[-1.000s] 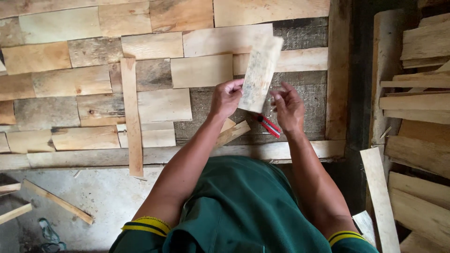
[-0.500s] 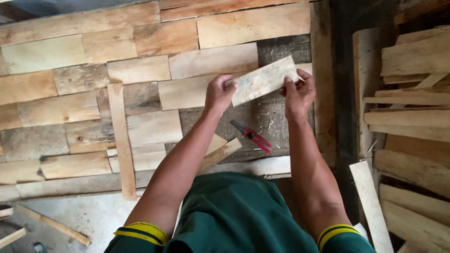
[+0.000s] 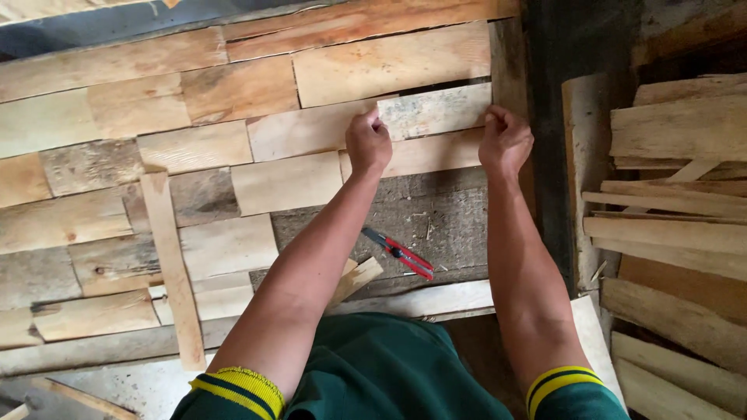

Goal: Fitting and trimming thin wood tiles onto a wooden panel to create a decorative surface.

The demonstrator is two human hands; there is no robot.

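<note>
The grey weathered board (image 3: 434,111) is lying flat near the top right corner of the big wooden panel (image 3: 233,155), long axis running left to right, roughly in line with the rows of boards already laid there. It sits in a slot with a pale board (image 3: 389,66) just above it and another pale one (image 3: 420,154) just below, and its right end comes up close to the upright frame piece (image 3: 510,70) along the panel's right edge. The left hand (image 3: 368,144) is on the board's left end, fingers curled and pressing at the lower left corner, and the right hand (image 3: 506,140) is doing the same at the right end, fingers bent over the edge, so both are clamped on it, one per end. The board lies just beyond the knuckles, away from the body, and both hands look equally near it. A dark gap shows along part of its top edge, so it doesn't look fully snug. Nearer the body, on the bare grey patch of the panel, there's a red-and-blue utility knife (image 3: 398,253) lying loose, well apart from both hands, plus a thin strip (image 3: 171,268) lying across the boards at left and a stack of offcuts (image 3: 677,218) off the right side.
</note>
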